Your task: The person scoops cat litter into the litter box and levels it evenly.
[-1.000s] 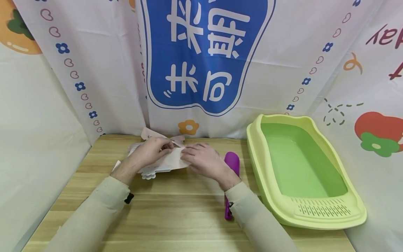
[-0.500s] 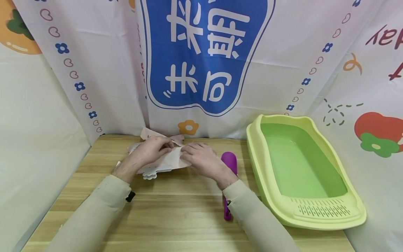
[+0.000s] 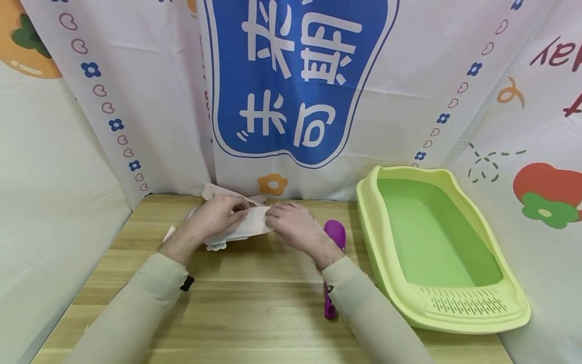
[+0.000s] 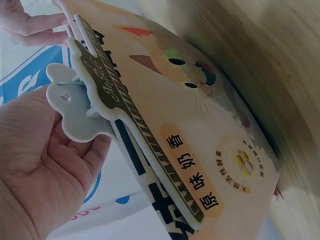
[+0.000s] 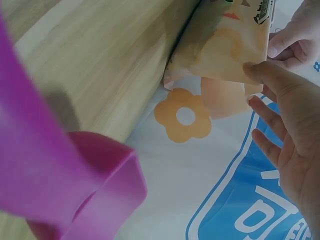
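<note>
A pale cat litter bag (image 4: 200, 105) printed with a cat face lies at the back left of the table, tilted up. A sealing clip (image 4: 100, 75) with a cloud-shaped end runs along its folded top part. At that top part my left hand (image 3: 213, 217) curls its fingers, and their tips meet the bag beside the clip's end; in the left wrist view the clip hides part of them. My right hand (image 3: 295, 227) pinches the bag's top edge between thumb and index finger, other fingers loosely bent in the right wrist view (image 5: 295, 125).
A purple scoop (image 3: 335, 232) lies under my right forearm, its handle toward me. To the right stands a green litter box (image 3: 370, 237) with a raised rim. A printed cloth (image 3: 177, 126) hangs right behind the wooden table (image 3: 245, 313).
My right hand has moved slightly back and right with the bag's edge. The bag's front edge and the clip's end have risen a little. The left hand has hardly moved.
</note>
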A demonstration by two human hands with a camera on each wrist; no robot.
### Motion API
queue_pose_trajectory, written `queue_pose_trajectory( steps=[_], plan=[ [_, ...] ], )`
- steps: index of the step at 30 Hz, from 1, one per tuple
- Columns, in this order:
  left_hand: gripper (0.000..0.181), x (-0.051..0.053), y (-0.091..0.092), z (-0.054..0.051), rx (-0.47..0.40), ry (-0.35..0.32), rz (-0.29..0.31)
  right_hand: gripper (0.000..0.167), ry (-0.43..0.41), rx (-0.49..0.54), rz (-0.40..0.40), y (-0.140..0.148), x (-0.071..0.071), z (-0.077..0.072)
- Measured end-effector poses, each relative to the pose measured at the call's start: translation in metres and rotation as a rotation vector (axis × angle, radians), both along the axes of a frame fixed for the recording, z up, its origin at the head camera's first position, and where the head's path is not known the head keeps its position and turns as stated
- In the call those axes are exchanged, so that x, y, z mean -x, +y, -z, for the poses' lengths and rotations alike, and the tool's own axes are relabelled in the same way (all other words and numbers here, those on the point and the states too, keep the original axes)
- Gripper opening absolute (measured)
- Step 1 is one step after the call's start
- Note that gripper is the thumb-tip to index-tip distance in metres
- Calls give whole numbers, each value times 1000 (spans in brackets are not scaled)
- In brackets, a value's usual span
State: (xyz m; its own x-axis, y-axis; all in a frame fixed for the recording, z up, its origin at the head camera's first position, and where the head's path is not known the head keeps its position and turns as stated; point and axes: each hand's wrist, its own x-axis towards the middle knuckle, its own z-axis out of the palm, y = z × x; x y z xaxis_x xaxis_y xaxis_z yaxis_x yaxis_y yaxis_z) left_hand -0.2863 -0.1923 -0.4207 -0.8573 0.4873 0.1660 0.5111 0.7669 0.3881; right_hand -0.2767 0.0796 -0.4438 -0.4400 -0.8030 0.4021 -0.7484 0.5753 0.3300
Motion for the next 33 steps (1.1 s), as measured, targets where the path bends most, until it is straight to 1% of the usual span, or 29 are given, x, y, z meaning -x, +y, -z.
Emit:
queue_pose_trajectory(
  steps=[2,5,6,8,9,11,12,13,16,18,20,22,25,28,33],
  plan=[
    [21,-1,-3,-2,9,-17,-18,18,12,14,9,0,1,0],
    [27,2,-11,3,9,0,-25,20,2,23,40,-1,1,-1],
    [30,11,-18,14,-18,24,-4,20,-8,22,56,-2,0,-2],
    [33,11,-22,17,-17,43,6,19,-35,13,94,-3,-1,-2],
    [34,9,-23,18,-18,50,11,18,-49,10,112,-3,-1,-3],
    [33,0,-21,12,-12,47,12,17,-83,4,147,-3,-1,-3],
    [31,-7,-19,6,-2,39,8,17,-100,3,162,-4,-2,-3],
    [28,-22,-12,-8,39,21,-16,17,-116,3,174,-4,-2,-3],
    [27,-39,-7,-17,106,38,-3,15,-156,0,202,-5,-1,-4],
    [29,-46,-7,-18,157,59,29,14,-181,4,214,-5,-1,-5],
    [31,-49,-9,-17,195,86,63,14,-202,16,219,-5,0,-5],
    [29,-51,-12,-15,215,112,80,16,-225,39,221,-5,-1,-6],
    [25,-52,-15,-14,216,136,65,18,-257,76,223,-4,-1,-6],
    [20,-52,-16,-14,195,160,55,19,-289,104,229,-3,-2,-8],
    [13,-50,-16,-14,163,181,25,20,-308,126,243,0,-4,-12]
  ],
)
